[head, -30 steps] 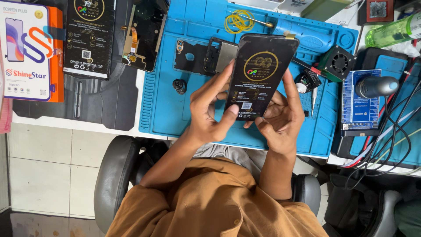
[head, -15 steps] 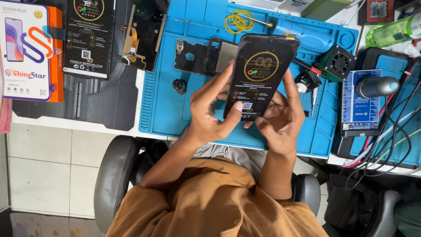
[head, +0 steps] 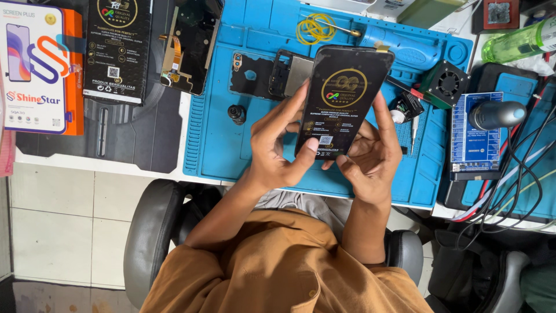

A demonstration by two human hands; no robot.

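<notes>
Now both hands are gripping the black rectangular phone screen panel (head: pixel 343 101) over the blue rubber work mat (head: pixel 220 145). Left hand (head: pixel 278 153) is pinching its lower edge; right hand (head: pixel 370 156) is clasping its side.

A black phone screen panel (head: pixel 343 101) stands tilted at the centre of the frame, held between the left hand (head: pixel 277 152) and the right hand (head: pixel 368 159). It carries a round gold emblem in its middle and a small white square label near its lower edge.

At the far upper left lies a flat white box (head: pixel 32 66) with an orange side, a phone picture and a large red-and-blue curved letter. Just right of it lies a black rectangular package (head: pixel 116 49) with a gold emblem at its top and a white strip at its bottom.

At the right lies a blue rectangular board (head: pixel 475 145) with white print rows.
</notes>
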